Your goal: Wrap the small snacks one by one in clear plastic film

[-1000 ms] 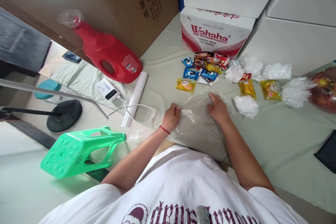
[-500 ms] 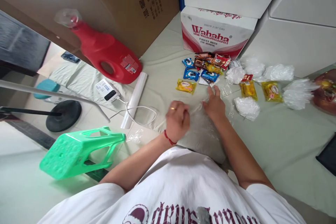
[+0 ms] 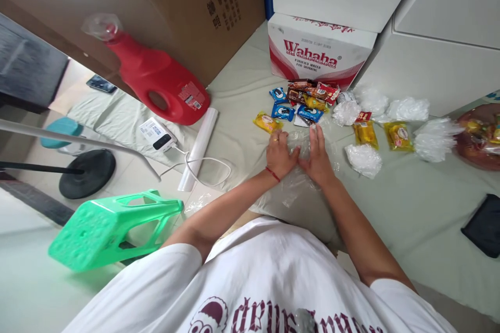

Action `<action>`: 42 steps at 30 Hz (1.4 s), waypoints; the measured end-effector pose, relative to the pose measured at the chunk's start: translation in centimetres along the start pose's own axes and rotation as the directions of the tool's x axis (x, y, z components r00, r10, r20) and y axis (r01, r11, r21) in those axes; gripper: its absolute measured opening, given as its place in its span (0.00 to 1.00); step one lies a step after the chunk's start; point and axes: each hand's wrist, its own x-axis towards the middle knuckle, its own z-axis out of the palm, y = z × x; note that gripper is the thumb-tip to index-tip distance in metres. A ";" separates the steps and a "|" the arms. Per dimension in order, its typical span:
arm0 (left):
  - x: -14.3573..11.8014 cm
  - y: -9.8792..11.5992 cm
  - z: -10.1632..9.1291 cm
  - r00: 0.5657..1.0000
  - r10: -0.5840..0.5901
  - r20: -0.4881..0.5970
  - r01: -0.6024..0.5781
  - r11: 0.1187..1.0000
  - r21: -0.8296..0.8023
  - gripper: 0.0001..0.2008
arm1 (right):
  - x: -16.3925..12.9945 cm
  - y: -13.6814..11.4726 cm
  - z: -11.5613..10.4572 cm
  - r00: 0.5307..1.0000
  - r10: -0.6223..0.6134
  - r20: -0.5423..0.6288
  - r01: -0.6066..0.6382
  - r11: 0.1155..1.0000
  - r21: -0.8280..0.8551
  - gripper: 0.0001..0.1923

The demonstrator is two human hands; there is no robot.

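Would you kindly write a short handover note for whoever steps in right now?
Left hand and right hand: both flat, side by side, pressing a clear plastic bag onto the pale sheet; no grip closed on anything.
Snack packets lie just beyond the fingers, filled clear bags to the right.
Done: several bags filled.
Left: this bag looks empty; loose snacks remain.

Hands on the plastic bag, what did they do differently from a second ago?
Both hands slid forward toward the snacks and came together. The left hand, earlier apart at the clear plastic bag's left edge, now lies beside the right hand, both pressing flat on it. The snacks, red jug and green stool stayed put.
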 end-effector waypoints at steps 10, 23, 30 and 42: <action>1.4 -3.4 -2.9 0.954 -0.237 0.181 0.204 0.962 0.183 0.07 | -7.0 3.4 -4.1 0.912 -0.329 0.246 0.317 0.944 0.088 0.17; -2.4 -4.6 -4.1 0.956 -0.283 0.075 0.272 0.954 0.124 0.07 | -2.8 -2.7 -6.5 0.954 0.184 0.237 -0.118 0.956 -0.270 0.16; -4.7 -4.2 -7.2 0.973 -0.166 -0.158 0.186 0.975 0.118 0.14 | -3.9 -6.9 2.1 0.957 0.018 0.290 0.068 0.956 -0.284 0.31; -1.1 0.5 -2.0 0.923 0.261 0.283 -0.277 0.961 0.017 0.17 | -6.1 -4.3 1.2 0.839 -0.283 0.465 0.358 0.930 -0.080 0.28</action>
